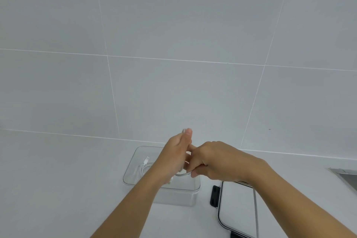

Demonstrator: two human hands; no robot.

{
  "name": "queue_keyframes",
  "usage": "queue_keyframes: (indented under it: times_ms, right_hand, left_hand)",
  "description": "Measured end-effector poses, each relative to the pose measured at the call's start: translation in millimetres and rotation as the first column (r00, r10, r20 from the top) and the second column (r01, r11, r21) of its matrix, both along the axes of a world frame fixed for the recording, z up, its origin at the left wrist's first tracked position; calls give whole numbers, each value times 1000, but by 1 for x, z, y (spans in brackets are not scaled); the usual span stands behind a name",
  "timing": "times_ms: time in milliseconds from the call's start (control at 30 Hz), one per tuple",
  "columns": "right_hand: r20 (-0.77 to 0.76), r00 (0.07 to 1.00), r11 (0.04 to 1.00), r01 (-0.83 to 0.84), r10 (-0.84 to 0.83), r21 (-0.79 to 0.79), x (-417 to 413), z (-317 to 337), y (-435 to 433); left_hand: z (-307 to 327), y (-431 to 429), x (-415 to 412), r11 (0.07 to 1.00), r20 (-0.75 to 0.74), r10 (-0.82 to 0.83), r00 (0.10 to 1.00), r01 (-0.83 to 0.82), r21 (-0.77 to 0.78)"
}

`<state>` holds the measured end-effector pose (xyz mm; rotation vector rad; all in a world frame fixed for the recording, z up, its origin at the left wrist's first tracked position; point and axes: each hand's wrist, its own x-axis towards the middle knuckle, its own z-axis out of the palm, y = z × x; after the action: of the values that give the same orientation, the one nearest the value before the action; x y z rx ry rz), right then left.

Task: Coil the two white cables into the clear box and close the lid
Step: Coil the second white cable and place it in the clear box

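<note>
The clear box stands open on the white counter. One white cable lies coiled inside it at the left, its USB plug pointing up. Above the box, my left hand grips a bundle of the second white cable, whose end sticks out past my thumb. My right hand pinches a loop of that same cable just beside the left hand. The clear lid with black latches lies flat on the counter to the right of the box, partly under my right forearm.
A grey tiled wall rises right behind the counter. The edge of a metal sink shows at the far right.
</note>
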<state>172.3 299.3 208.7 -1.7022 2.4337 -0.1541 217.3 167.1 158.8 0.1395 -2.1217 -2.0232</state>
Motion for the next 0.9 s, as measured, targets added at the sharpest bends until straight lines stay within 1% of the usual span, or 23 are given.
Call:
queue_keyframes:
  times_ms: [67,133,200,333,500,567,700,800,900]
  right_hand:
    - [0,1000,1000,-2,2,-2,1,2,0]
    - [19,1000,1000,-4,5,-10,2,4,0]
    - [23,1000,999,14,-13,-38,1,5,1]
    - [-76,995,994,64,-71,-91,-3,7,2]
    - [-102,980,969,146,-168,-198,-17,26,14]
    - [-121,973,960,166,-197,-228,-22,33,18]
    - [-241,946,962,168,-219,-216,-31,39,22]
    - [-246,934,949,199,-259,-244,-40,44,27]
    - [-252,917,928,233,-309,-290,-47,43,33]
  left_hand:
    - [-1,4,3,998,9,-65,998,66,-25]
    - [-2,7,5,991,33,-95,995,97,-92]
    - [-4,7,6,984,66,-92,994,101,-148]
    - [-7,7,4,976,86,-75,993,91,-197]
    - [-6,4,6,977,106,-25,994,47,-209]
    - [-5,2,7,980,119,-35,992,58,-192]
    - [0,1,8,983,154,-82,985,105,-148]
    - [3,-4,10,991,169,-94,981,109,-79]
    - [7,-7,12,989,142,-142,980,146,-19]
